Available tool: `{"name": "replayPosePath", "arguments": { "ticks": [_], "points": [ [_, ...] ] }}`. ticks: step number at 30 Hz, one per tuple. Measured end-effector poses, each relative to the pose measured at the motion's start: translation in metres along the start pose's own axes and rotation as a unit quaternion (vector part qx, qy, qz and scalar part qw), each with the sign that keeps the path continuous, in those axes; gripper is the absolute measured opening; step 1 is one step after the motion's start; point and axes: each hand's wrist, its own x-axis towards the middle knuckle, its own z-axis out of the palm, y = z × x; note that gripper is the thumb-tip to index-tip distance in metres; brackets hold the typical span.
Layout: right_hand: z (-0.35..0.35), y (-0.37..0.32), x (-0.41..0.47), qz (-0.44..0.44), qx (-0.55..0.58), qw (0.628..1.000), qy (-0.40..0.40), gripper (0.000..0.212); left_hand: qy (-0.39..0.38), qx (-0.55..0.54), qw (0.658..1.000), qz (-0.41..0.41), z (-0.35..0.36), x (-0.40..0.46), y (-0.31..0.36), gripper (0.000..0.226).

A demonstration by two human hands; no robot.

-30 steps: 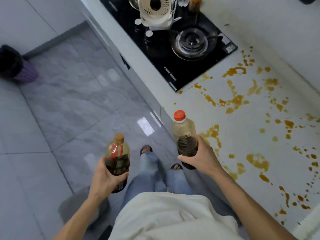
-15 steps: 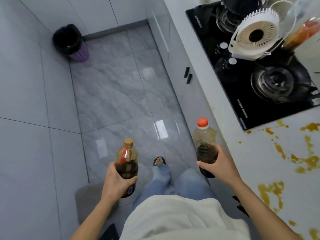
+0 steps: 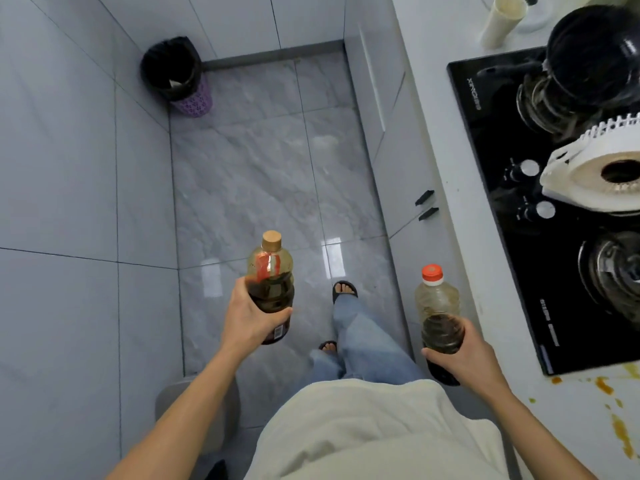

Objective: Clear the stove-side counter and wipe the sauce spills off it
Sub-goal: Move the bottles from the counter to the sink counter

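Head view. Left hand (image 3: 254, 315): fingers wrapped round cork-capped bottle (image 3: 271, 285), over floor. Right hand (image 3: 462, 353): fingers clasping red-capped bottle (image 3: 439, 317), at counter edge (image 3: 450, 161). Change: both bottles carried further off; sauce spills (image 3: 620, 431) now right of the right fingers, mostly out of frame. Clearing underway; wiping unstarted.

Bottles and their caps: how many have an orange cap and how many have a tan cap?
Orange-capped bottle, in the right hand: 1
Tan-capped bottle, in the left hand: 1
Total: 2 bottles
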Motion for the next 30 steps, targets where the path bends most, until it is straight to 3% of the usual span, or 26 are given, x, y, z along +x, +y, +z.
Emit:
{"name": "replayPosePath", "arguments": {
  "ticks": [16, 22, 30],
  "points": [
    [-0.023, -0.293, 0.224, -0.132, 0.0, 0.991, -0.031, 0.075, 0.045, -0.004, 0.982, -0.182, -0.068, 0.119, -0.006, 0.09],
    [-0.023, -0.367, 0.273, -0.113, 0.0, 0.993, -0.022, 0.074, 0.022, -0.011, 0.984, -0.178, -0.106, 0.21, 0.016, 0.086],
    [-0.032, -0.408, 0.312, -0.044, 0.001, 0.999, -0.003, 0.071, -0.006, 0.016, 0.997, -0.08, -0.149, 0.371, 0.107, 0.075]
  ]
}}
